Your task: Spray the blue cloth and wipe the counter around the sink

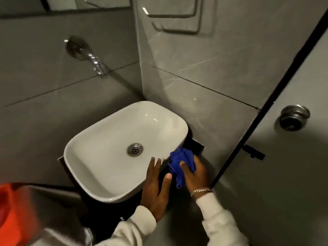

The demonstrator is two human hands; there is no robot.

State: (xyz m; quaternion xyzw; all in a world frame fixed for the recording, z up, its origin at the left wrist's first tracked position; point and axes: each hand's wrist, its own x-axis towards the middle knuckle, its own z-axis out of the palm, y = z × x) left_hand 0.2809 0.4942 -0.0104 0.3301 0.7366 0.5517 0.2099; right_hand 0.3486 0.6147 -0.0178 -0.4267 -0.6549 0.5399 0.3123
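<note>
A white basin (pixel 113 139) with a metal drain (pixel 135 149) stands on a narrow dark counter (pixel 194 145). My right hand (pixel 197 173) grips a crumpled blue cloth (pixel 181 162) and presses it on the counter strip at the basin's right side. My left hand (pixel 157 187) rests flat on the basin's near right rim, fingers spread over the edge, thumb on the outside. No spray bottle is in view.
A chrome tap (pixel 94 61) juts from the grey tiled wall above the basin. A grey wall (pixel 195 77) closes the counter on the right. A door with a round metal knob (pixel 293 117) stands further right. A blurred red object (pixel 12 210) sits at the lower left.
</note>
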